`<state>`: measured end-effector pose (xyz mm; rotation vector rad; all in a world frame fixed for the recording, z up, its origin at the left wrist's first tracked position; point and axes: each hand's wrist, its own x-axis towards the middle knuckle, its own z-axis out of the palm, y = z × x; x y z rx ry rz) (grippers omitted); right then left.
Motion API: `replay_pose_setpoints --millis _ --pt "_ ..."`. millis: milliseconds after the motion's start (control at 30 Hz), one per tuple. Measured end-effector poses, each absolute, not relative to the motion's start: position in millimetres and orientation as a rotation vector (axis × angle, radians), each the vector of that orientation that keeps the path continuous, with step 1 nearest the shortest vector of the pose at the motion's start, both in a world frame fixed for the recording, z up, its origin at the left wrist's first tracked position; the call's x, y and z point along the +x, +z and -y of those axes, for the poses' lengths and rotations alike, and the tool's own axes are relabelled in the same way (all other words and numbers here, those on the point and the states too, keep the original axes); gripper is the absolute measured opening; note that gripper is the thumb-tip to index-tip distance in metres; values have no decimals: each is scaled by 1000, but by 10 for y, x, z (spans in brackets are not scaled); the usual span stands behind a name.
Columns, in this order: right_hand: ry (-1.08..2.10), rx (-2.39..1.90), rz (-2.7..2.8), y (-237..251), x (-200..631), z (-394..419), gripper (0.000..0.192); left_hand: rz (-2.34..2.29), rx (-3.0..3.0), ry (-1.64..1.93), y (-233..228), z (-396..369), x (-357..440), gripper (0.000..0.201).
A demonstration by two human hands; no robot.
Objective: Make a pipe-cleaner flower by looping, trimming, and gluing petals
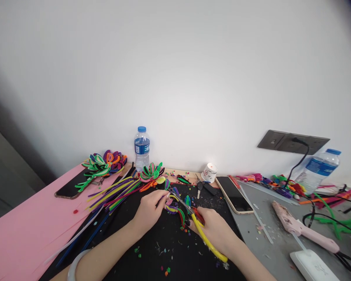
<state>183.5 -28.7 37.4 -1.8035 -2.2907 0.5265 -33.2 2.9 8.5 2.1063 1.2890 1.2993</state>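
A big white wall stands behind a work table (23, 234) that is pink on the left, black in the middle and grey on the right. On the black part, the person's left hand (149, 210) pinches a small bent piece of fuzzy wire in purple, yellow and green (173, 207), with the fingers closed on it. The right hand (215, 231) is closed around a pair of cutters with yellow handles (206, 241). The cutters lie slanted: the handles point down and to the right, and the metal tip points up and to the left, right at the fuzzy piece. So the piece sits just left of the cutter tip, and the left hand is nearer to it. Whether the blades are open cannot be seen. Near the left hand lies a bunch of long fuzzy sticks (117, 192). A clear water bottle with a blue cap (142, 147) stands by the wall. A pink glue gun (304, 230) rests on the grey part.
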Motion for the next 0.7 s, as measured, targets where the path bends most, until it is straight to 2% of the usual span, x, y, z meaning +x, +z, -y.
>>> replay_pose_setpoints --millis 167,400,567,700 --pt "542 -1806 2262 344 1824 328 30 -1229 2445 1204 48 -46 -338 23" --pt "586 -1814 2197 317 1817 290 32 -1217 2622 1164 66 -53 -347 26" --pt "535 -1789 2197 293 1806 294 32 -1217 2566 1183 49 -54 -351 28" --pt "485 -1767 2223 284 1820 289 32 -1214 2292 1186 105 -40 -327 26"
